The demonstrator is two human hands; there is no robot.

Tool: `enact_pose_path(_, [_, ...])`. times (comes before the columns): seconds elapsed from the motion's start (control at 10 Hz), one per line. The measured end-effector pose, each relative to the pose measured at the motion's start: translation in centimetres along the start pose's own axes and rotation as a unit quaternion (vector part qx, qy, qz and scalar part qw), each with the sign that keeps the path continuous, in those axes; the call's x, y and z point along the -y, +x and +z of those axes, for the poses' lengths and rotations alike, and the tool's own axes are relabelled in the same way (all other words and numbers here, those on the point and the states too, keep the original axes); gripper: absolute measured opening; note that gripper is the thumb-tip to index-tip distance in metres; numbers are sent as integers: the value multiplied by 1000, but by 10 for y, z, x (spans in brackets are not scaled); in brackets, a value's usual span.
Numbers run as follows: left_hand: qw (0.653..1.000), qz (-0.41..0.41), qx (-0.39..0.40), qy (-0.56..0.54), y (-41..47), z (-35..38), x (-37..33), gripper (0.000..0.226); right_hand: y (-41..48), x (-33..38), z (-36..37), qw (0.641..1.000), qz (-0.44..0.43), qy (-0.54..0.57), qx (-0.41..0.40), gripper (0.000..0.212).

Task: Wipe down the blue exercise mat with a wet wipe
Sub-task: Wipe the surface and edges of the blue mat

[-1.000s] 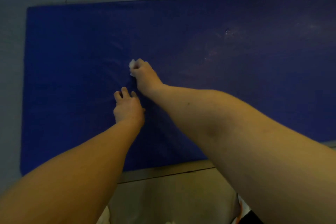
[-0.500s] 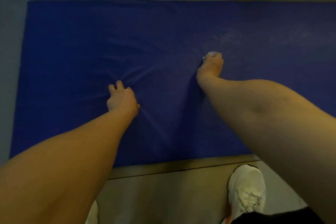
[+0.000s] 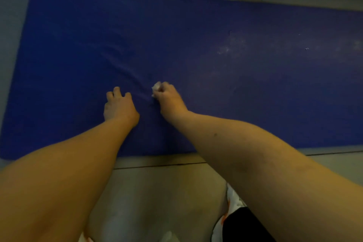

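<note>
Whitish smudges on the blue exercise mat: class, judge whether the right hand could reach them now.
Probably yes: only bare blue exercise mat lies between the right hand, gripping a crumpled white wet wipe, and the whitish smudges.

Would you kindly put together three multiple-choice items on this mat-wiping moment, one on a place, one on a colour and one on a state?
1. Where is the wet wipe?
A. Loose on the floor.
B. Bunched in the right hand, down on the mat.
C. Under the left hand.

2. What colour is the mat?
A. Blue.
B. Green.
C. Red.

3. What is the left hand doing?
A. Holding a spray bottle.
B. Raised clear of the mat.
C. Resting on the mat, holding nothing.

Answers:
1 B: a white wad pokes out from the curled fingers of the right hand.
2 A: the whole sheet is deep blue.
3 C: its fingers lie on the mat with nothing in them.
</note>
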State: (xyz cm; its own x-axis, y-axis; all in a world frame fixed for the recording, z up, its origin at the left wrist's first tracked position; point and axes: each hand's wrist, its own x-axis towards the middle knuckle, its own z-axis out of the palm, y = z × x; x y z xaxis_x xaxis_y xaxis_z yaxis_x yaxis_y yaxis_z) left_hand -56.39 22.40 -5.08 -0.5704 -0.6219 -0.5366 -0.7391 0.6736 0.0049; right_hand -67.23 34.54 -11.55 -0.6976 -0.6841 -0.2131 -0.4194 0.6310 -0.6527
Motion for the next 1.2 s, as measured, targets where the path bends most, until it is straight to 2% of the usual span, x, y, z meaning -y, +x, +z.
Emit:
enact_pose_path(0.1, [1000,-4,19,-11,-19,5,-6,51,-20,-54,-55,989,23,-134,-51,24])
enact_pose_path(0.2, [999,6,50,-19,-31,13,-15,47,-30,-107,-112,960,187,-177,-115,29])
enact_pose_path(0.3, [997,7,77,-32,-46,23,-22,44,-53,-123,-126,933,266,-183,-160,29])
enact_pose_path(0.4, [995,11,89,-32,-56,30,-22,44,-68,-69,-70,966,196,-135,-98,30])
enact_pose_path(0.5, [994,20,102,-24,-67,36,-19,46,-93,-18,-16,991,98,-75,-60,16])
enact_pose_path(0.6, [993,-1,97,-69,-78,37,-11,44,-106,18,24,997,68,21,37,27])
enact_pose_path(0.7, [984,-43,84,-154,-95,28,-1,51,-107,49,10,968,167,173,69,23])
enact_pose_path(0.8, [946,-89,67,-304,-102,3,3,59,-105,81,-30,904,236,354,51,20])
enact_pose_path(0.9, [878,-91,65,-466,-108,-32,-4,55,-105,108,-73,876,247,411,63,29])
enact_pose_path(1.0, [831,-47,26,-553,-124,-74,-19,30,-103,125,-110,887,225,401,50,28])
enact_pose_path(1.1, [801,-16,21,-598,-149,-108,-30,27,-109,142,-154,930,195,310,20,27])
enact_pose_path(1.2, [810,35,-28,-585,-190,-150,-40,15,-122,164,-200,969,149,199,-1,29])
